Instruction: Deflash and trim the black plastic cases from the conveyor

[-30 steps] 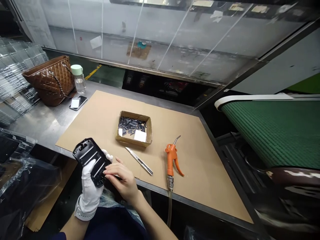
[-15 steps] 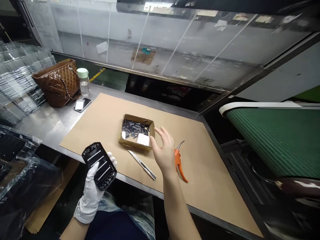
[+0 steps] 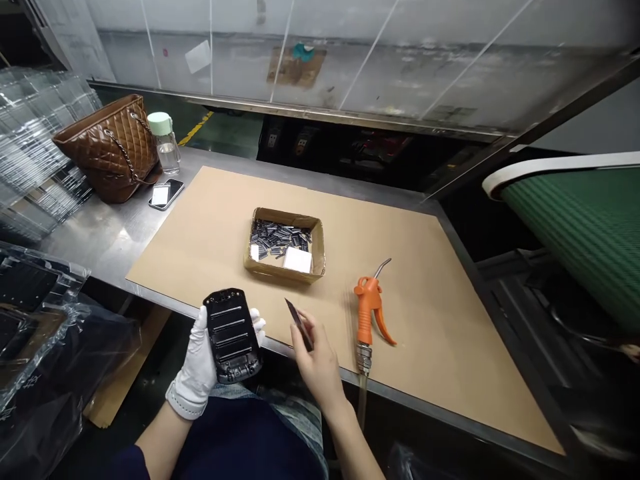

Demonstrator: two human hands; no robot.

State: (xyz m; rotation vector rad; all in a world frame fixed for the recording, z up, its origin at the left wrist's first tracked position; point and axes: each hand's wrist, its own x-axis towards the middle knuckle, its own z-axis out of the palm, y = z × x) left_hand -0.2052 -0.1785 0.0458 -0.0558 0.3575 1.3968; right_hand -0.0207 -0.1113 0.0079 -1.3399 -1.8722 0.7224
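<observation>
My left hand (image 3: 196, 353), in a white glove, grips a black plastic housing (image 3: 233, 337) by its sides, its ribbed inner face turned up. To the right of it, my bare right hand (image 3: 320, 360) is closed on a slim craft knife (image 3: 299, 325), whose pointed end is directed up and to the left, apart from the housing. Beyond both hands stands an open cardboard box (image 3: 280, 272) holding many small dark strips (image 3: 280, 239) and a white block (image 3: 298, 260). An orange air blow gun (image 3: 367, 310) lies to the right of my right hand, its hose running off the front edge.
Brown board (image 3: 425, 320) covers the metal table. At the back left are a brown quilted handbag (image 3: 113, 150), a water bottle (image 3: 166, 147) and a phone (image 3: 167, 194). A green conveyor belt (image 3: 590, 227) rises at the right. Plastic-wrapped parts (image 3: 35, 333) sit at left.
My right hand has come back from beside the box and picked up the craft knife from the board. My left hand has brought the housing rightward and turned it more upright.
</observation>
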